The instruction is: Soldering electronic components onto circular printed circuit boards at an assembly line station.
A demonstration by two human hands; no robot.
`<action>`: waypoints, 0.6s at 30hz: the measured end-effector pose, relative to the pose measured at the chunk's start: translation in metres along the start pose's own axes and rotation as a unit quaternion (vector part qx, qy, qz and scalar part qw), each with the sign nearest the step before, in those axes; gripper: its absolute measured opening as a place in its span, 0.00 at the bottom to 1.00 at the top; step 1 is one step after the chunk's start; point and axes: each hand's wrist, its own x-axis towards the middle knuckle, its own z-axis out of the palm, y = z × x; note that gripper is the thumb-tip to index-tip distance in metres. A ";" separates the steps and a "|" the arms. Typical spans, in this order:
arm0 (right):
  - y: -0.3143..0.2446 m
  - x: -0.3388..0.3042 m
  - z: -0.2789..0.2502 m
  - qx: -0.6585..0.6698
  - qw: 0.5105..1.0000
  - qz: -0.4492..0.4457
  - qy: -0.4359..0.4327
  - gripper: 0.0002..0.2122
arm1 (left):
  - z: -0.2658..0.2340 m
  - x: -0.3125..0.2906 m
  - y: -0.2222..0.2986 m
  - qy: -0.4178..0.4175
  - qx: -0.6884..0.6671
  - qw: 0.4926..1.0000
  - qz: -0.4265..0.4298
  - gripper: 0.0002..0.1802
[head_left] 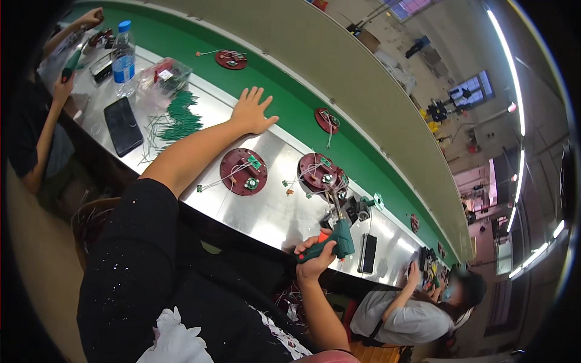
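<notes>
My left hand (252,112) lies with its fingers spread at the border between the metal bench and the green strip, holding nothing. My right hand (316,257) is wrapped round the handle of a green pistol-shaped soldering gun (342,238). Its metal tip points up to a dark red round disc (317,171) with a small green board and white wires; whether they touch I cannot tell. Another such disc partly shows beneath that one. Between my hands lies a similar red disc (243,172), its wires stretching left.
More discs (230,59) sit along the green belt (284,97). On the left are a water bottle (124,60), a phone (123,126) and green wires (181,118). A second phone (367,253) and a spool (378,201) lie right. Co-workers (402,311) sit at both sides.
</notes>
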 end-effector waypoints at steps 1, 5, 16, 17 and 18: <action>0.000 0.001 0.000 0.004 1.000 0.007 -0.002 0.23 | 0.000 0.001 0.001 -0.004 0.003 1.000 -0.003 0.48; 0.000 0.008 -0.001 0.006 1.000 0.024 -0.006 0.22 | -0.003 0.001 0.002 -0.016 -0.001 1.000 -0.005 0.48; -0.008 0.018 0.003 -0.014 0.997 0.066 -0.027 0.21 | -0.008 0.003 0.005 -0.042 0.000 0.999 -0.005 0.49; -0.010 0.019 0.003 -0.018 0.997 0.072 -0.026 0.21 | -0.011 0.004 0.006 -0.045 -0.001 0.999 -0.004 0.49; -0.011 0.019 0.004 -0.023 0.996 0.078 -0.026 0.21 | -0.013 0.004 0.006 -0.039 0.010 0.999 0.001 0.49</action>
